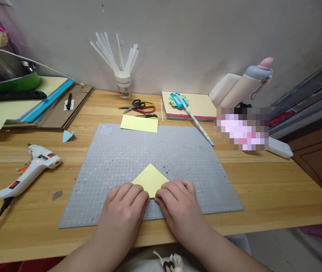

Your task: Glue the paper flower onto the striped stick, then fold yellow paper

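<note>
A sheet of yellow paper, folded with its peak pointing away from me, lies on the grey cutting mat. My left hand has its curled fingers pressed on the paper's left near edge. On the right near edge, the bent fingers of my right hand grip it as well. Both thumbs come close together at the near fold, and the hands cover the paper's side corners. Another yellow paper strip rests at the mat's far edge.
Left of the mat lies a white glue gun with its cord. Scissors and a paper cup of white straws stand toward the wall. A paper flower on a striped stem lies across a notebook. A bottle leans at right.
</note>
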A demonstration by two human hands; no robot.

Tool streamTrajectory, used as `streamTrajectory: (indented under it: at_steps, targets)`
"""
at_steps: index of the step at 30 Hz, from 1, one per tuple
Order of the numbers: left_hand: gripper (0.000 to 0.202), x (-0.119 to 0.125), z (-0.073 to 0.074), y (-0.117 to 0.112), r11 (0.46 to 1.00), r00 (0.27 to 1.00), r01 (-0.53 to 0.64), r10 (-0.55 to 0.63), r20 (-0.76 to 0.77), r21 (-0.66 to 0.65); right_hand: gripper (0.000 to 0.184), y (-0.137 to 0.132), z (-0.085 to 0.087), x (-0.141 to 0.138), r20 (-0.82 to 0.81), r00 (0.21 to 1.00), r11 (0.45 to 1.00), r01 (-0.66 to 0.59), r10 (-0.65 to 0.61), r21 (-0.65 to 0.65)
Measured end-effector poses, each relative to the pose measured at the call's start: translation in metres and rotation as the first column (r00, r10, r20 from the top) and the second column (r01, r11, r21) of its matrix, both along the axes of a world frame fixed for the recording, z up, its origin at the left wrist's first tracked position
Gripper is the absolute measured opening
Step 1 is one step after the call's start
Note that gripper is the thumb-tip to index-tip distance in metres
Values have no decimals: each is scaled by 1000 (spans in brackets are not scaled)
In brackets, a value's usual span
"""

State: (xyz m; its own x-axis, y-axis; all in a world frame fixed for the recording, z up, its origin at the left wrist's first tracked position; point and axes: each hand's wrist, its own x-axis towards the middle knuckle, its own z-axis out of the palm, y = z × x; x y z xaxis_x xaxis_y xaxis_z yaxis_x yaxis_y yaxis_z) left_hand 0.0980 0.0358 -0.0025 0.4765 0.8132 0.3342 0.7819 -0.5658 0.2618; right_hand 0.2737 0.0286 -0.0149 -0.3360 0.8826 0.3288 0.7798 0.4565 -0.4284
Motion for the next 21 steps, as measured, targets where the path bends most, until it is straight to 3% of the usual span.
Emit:
streamTrajectory:
  at_steps: [7, 16, 21]
  targets:
    - [18, 0, -2, -1, 1000, 999, 8, -9, -50, -18, 15, -5, -4, 0, 4, 1000, 1000, -3, 3, -20]
    - [17, 7, 4, 9, 977, 975, -75, 29, -219, -201, 15, 9, 4, -2, 55, 999, 994, 2, 4, -107]
    - [19, 7, 6, 10, 963, 979, -76, 24, -200, -258, 13, 5, 4, 17, 45, 999, 994, 16, -11, -104]
